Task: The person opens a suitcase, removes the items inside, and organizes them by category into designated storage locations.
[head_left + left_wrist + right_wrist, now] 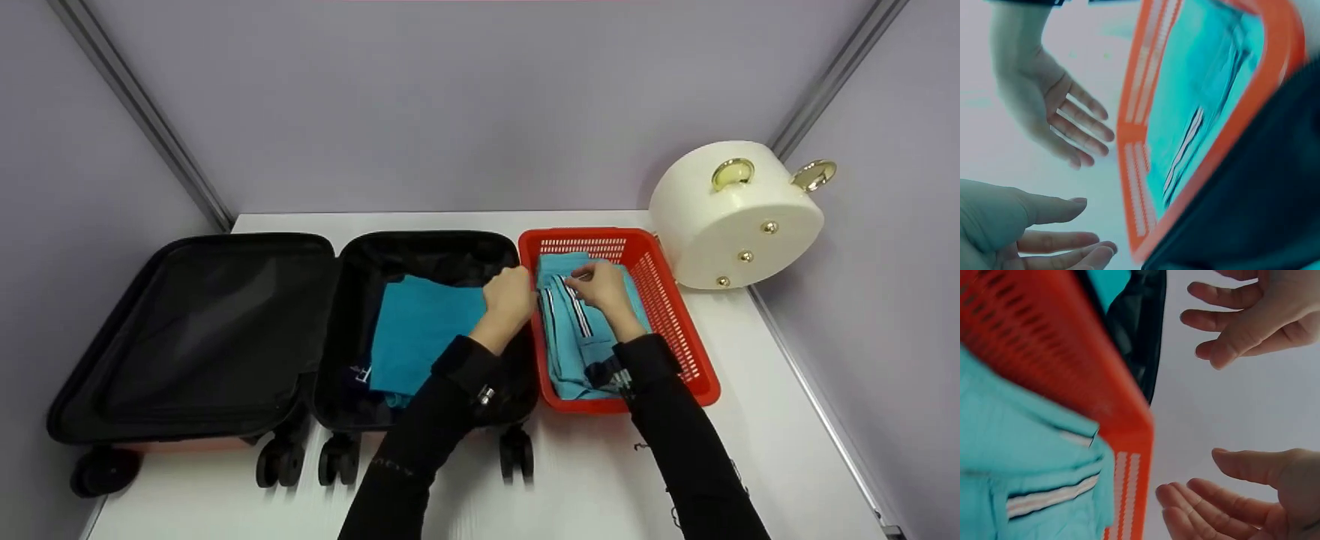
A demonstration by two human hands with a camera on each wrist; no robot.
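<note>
My left hand (511, 298) is above the meeting edges of the black-lined suitcase (517, 247) and the red plastic basket (679, 322). My right hand (604, 289) hovers over folded light-blue clothing with striped trim (596, 345) inside the basket. In both wrist views the fingers of both hands are loosely bent and spread, with nothing between them. Folded teal cloth (420, 322) lies in the suitcase's right half, over a dark item with white lettering (360, 373). My left forearm hides part of that cloth.
The suitcase's open left half (202, 337) lies flat beside the filled half. Black wheels (281, 459) stick out along its front. A cream round case with gold handles (739, 217) stands behind the basket at right. Grey panels (450, 112) enclose the white table (585, 480).
</note>
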